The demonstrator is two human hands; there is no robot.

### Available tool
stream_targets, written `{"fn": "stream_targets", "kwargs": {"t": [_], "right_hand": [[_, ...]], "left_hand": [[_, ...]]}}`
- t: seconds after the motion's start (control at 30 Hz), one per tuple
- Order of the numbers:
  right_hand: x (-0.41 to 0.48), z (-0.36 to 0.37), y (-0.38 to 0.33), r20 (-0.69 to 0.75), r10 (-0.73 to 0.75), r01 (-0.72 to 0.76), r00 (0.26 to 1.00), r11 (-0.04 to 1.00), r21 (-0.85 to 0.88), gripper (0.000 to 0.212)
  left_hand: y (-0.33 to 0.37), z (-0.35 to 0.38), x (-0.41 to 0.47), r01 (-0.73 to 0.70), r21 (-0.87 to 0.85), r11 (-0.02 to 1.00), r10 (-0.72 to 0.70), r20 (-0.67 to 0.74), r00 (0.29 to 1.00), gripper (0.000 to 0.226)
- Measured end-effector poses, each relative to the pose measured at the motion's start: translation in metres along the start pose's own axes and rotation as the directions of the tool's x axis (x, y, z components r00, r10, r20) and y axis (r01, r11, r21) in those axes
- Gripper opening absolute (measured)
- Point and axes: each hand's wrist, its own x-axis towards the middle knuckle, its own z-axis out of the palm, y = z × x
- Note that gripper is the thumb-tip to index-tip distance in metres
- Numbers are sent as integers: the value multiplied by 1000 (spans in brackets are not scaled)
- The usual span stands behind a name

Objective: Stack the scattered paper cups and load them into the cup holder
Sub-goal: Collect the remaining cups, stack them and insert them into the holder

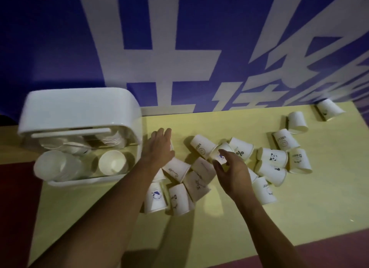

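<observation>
Several white printed paper cups lie scattered on the yellow table [299, 208], most of them tipped or upside down, for example one with a panda print [272, 157] and one with a blue print [155, 197]. The white cup holder [79, 112] stands at the left with its front open; inside are an upright cup [112, 162] and a stack lying on its side [56, 166]. My left hand [159, 146] reaches forward beside the holder with straight fingers, over a mostly hidden cup. My right hand [229, 168] curls its thumb and fingers round a small cup [219, 155] in the middle of the pile.
A blue banner with large white characters [169, 48] hangs right behind the table. Three more cups lie at the far right, one [329, 109] against the banner. A dark red surface [16, 188] borders the table on the left and along the front.
</observation>
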Motion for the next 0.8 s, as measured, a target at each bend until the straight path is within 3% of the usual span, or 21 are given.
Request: {"fn": "stream_targets", "kwargs": {"t": [0.13,0.23,0.37,0.53,0.67,0.8], "right_hand": [[17,-3,26,11,-43,43,999,998,-37,45],[35,-2,35,69,-103,109,992,989,-96,55],[60,-2,30,174,-104,135,979,975,-175,75],[83,5,18,333,-37,183,942,890,-417,86],[87,13,15,388,8,205,922,839,-503,82],[85,13,11,275,-73,178,959,909,-378,71]], "left_hand": [[4,14,20,74,43,996,-76,45,996,63],[10,15,27,111,14,994,-112,36,993,66],[24,-6,21,84,-226,971,-116,-136,984,80],[46,-33,-26,-94,-652,753,-173,-333,927,69],[44,-26,-59,-104,-781,616,-292,-349,891,74],[39,-22,-80,-51,-805,591,-373,-329,868,71]]}}
